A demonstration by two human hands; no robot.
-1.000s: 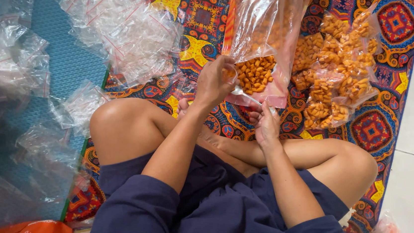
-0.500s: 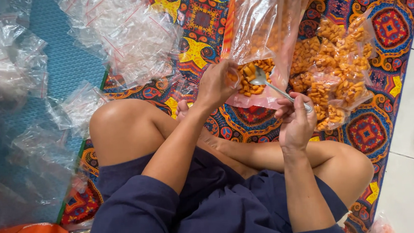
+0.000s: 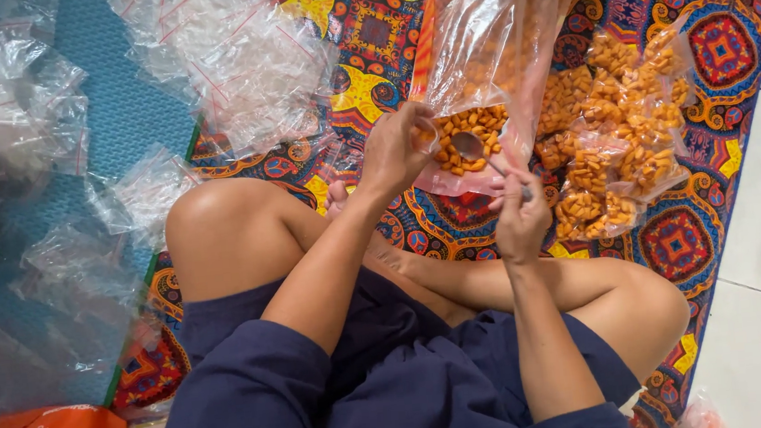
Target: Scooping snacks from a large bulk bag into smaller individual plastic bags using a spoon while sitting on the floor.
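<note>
Two hands: working over a patterned mat [image 3: 716, 166].
Left hand [image 3: 398, 148]: pinching the mouth of a clear snack bag [image 3: 486, 58].
Right hand [image 3: 521, 220]: clenching a metal spoon [image 3: 476, 149], its bowl dipping into the orange snacks [image 3: 469, 128] just beside the left grip.
Filled packets [image 3: 622, 138]: lying right of the spoon.

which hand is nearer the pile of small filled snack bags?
Right. The right hand holds a spoon just beside the filled bags; the left hand is farther away.
</note>
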